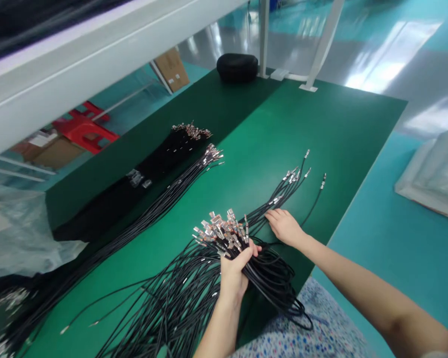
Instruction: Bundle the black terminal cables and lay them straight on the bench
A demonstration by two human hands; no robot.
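Note:
My left hand [236,271] is closed around a thick bundle of black cables [263,276]. Their crimped metal terminals [224,229] fan out above the fist, and the lengths trail down to the lower left. To the right, my right hand [286,227] has its fingers together and bent over a few loose black cables [259,211]; its thumb is hidden. The metal ends [293,175] of these cables point away across the green tabletop [242,169]. One separate cable [313,201] curves out beyond my right hand.
A long bundle of black cables [153,211] lies at the left, beside a darker pile [104,211] in shade. Clear plastic film [18,233] covers the left edge. A black case [237,67] sits by the shelf's posts [323,44]. The white shelf beam [108,54] crosses overhead.

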